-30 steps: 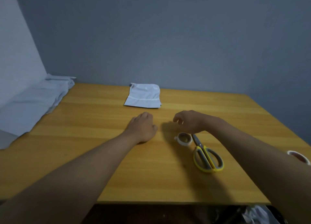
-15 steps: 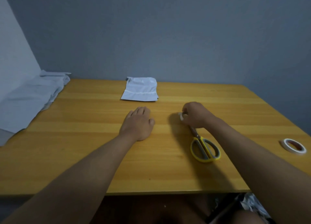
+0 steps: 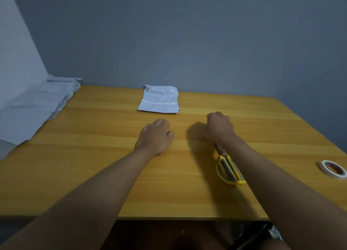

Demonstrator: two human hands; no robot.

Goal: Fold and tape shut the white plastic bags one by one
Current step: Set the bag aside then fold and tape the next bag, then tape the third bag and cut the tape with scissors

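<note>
Right, near edge first: yellow-handled scissors (image 3: 228, 170) lie on the wooden table (image 3: 93, 165), partly under the right forearm, blades pointing toward the right hand (image 3: 220, 126). That hand is curled into a loose fist, knuckles up, resting on the table; whatever it may be holding is hidden, so I cannot tell if anything sits inside. Half a second ago a bit of white tape roll showed at its fingers, now none shows. Left hand (image 3: 156, 136) lies palm down on the wood, fingers lightly bent and together, holding nothing, about where it was before. A tape roll (image 3: 332, 169) with a red core sits well apart at the right edge. Farther back, a folded white plastic bag (image 3: 159, 101) lies flat near the wall, untouched, apart from both hands. A pile of white bags (image 3: 35, 107) drapes over the far left corner. Both unchanged from earlier.
</note>
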